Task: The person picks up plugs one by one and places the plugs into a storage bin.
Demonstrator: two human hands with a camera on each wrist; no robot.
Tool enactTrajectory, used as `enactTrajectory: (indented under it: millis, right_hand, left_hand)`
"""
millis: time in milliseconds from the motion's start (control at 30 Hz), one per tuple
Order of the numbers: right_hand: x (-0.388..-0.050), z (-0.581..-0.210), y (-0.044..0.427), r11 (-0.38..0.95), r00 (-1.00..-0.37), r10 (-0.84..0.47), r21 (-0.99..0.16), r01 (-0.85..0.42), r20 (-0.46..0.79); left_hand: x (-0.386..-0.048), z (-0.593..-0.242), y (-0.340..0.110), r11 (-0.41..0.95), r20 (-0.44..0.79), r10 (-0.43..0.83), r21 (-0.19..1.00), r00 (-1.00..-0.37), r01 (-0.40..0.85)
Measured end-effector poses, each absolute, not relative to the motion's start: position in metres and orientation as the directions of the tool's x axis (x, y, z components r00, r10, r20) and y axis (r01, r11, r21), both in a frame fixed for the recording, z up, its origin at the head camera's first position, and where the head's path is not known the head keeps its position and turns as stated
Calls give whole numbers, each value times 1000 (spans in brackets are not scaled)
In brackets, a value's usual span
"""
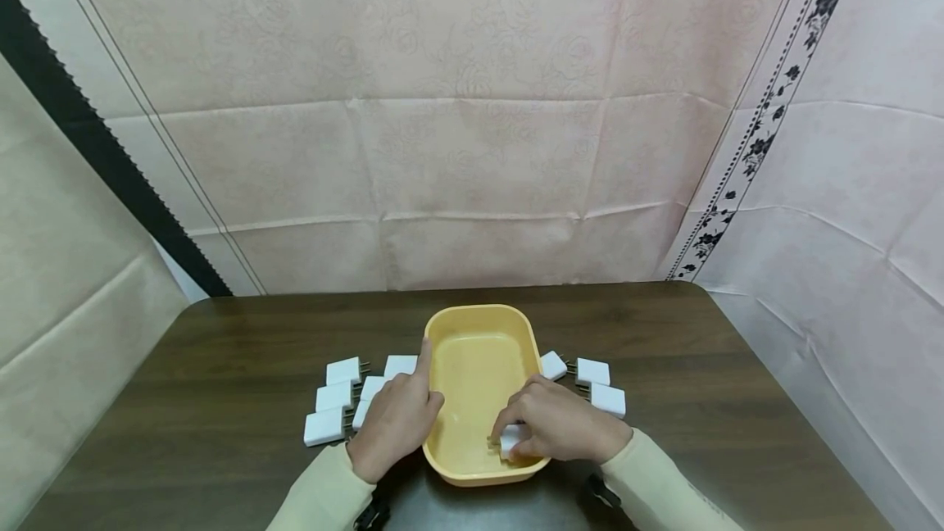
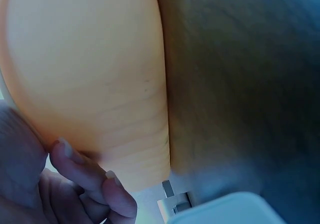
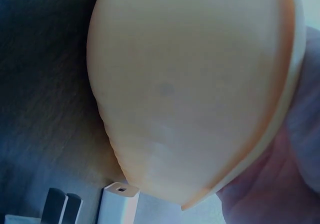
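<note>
Wall charger (image 1: 509, 438) pinched between curled fingers and thumb, a person's right hand (image 1: 558, 420) reaches across the 4 o'clock rim of a yellow plastic tray (image 1: 472, 351) on a dark wood-grain table (image 1: 184, 400). Fingertips and thumb are parted only by the white block, held within the tray near 5 o'clock, its metal prongs toward 9 o'clock; whether it touches the floor beneath cannot be told. The right wrist view hides the pinch behind the tray wall.

At 9 o'clock, the left hand (image 1: 398, 420) grips the tray's side. Its index finger stretches along the rim to about 10 o'clock, the thumb lies over the inside, and the left wrist camera shows other fingers bent against the outer wall.

More white chargers lie on either side: an outer row of three (image 1: 334, 396) near 9 o'clock, prongs toward 3; an inner group (image 1: 401, 365) beside the left hand, partly covered by it; and three to the right (image 1: 607, 400), between 2 and 3 o'clock. Pale sleeves (image 1: 328, 486) cover both forearms.
</note>
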State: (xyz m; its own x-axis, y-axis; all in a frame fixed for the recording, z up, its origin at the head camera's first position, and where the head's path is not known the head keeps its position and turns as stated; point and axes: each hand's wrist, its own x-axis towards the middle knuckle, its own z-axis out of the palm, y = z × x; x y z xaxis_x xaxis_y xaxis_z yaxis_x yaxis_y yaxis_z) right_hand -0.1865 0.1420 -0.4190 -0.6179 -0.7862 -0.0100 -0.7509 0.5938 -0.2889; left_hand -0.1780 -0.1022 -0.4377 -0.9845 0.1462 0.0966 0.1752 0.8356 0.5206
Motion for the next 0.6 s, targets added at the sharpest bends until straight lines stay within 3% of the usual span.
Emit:
enactTrajectory:
  millis: [600]
  right_hand:
    - [-185,-418,141,593,-614,-789,-281,-755,-17]
  left_hand:
    - [-179,-438,-102,835,82,143,525,-986,165]
